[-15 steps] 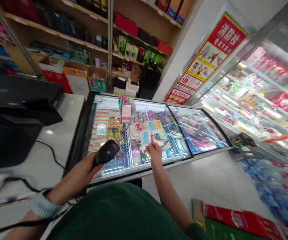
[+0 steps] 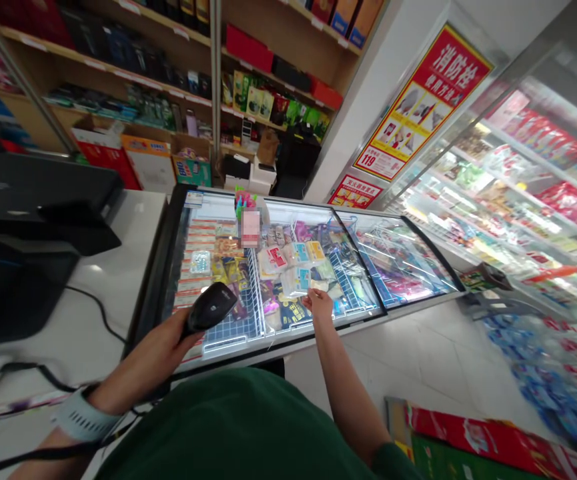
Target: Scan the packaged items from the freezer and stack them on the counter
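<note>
My left hand is wrapped around the handle of a black barcode scanner, its head over the freezer's left part. My right hand has its fingers pinched at the lower right corner of a white packet with a blue label. That packet is above the freezer's glass top. Close behind it are a white packet with a red label, another with a blue label and one with a yellow label. The fingertips partly hide the held corner.
The glass-topped chest freezer holds wire baskets of packaged goods. A clear blister-like pack and a small colourful holder stand on it. At left, a white counter carries black equipment. Boxes sit below the shelves.
My right hand has shifted slightly right. The blue-labelled packet at its fingers has turned from upright to lying more sideways. My left hand holds the scanner almost as before.
</note>
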Demonstrator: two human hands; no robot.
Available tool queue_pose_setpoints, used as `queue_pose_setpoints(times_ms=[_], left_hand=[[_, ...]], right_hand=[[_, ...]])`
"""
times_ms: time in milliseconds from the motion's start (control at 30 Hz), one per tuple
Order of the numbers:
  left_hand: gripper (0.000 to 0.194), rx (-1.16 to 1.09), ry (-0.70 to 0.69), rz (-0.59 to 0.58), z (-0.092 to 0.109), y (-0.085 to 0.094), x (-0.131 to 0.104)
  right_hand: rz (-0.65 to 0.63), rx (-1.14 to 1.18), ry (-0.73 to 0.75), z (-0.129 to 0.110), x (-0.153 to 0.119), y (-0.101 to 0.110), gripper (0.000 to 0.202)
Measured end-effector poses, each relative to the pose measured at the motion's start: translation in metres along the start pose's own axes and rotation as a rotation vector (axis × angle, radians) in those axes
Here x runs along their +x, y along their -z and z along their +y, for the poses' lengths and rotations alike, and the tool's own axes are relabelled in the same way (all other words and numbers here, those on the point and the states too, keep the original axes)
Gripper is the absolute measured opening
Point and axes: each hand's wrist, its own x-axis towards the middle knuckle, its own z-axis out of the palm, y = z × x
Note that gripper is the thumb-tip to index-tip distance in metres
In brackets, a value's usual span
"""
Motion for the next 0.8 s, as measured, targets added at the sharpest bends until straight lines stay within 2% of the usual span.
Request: queue_pose_setpoints(times_ms=[133,233,300,367,433,533,700,800], left_hand=[[0.053,0.012,0.010,0.035,-0.002,0.001,0.001],[0.053,0.019,0.035,0.037,-0.007,0.004,-0.001],[0.053,0.021,0.049,0.031,-0.010,0.006,-0.003],[0.053,0.018,0.059,0.038,-0.014,0.009,-0.006],[0.054,0.016,0.088,0.058,-0.018,0.013,-0.009],[0.055,0.015,0.140,0.081,-0.023,0.018,-0.017],[0.054,-0.011,0.171,0.135,-0.034,0.026,-0.038],[0.051,-0.042,0.202,0.176,-0.041,0.032,-0.053]], right_hand=[[0.021,-0.076,-0.007,0.004,0.000,0.008,0.043],[0.050,-0.154,-0.025,0.017,-0.009,0.012,0.046],[0.030,-0.231,-0.047,0.032,-0.021,0.008,0.045],[-0.042,-0.326,-0.069,0.048,-0.035,-0.004,0.040],[-0.150,-0.427,-0.079,0.060,-0.048,-0.026,0.036],[-0.296,-0.580,-0.037,0.067,-0.059,-0.075,0.029],[-0.430,-0.845,0.128,0.055,-0.062,-0.171,0.028],[-0.478,-0.974,0.221,0.048,-0.067,-0.222,0.038]])
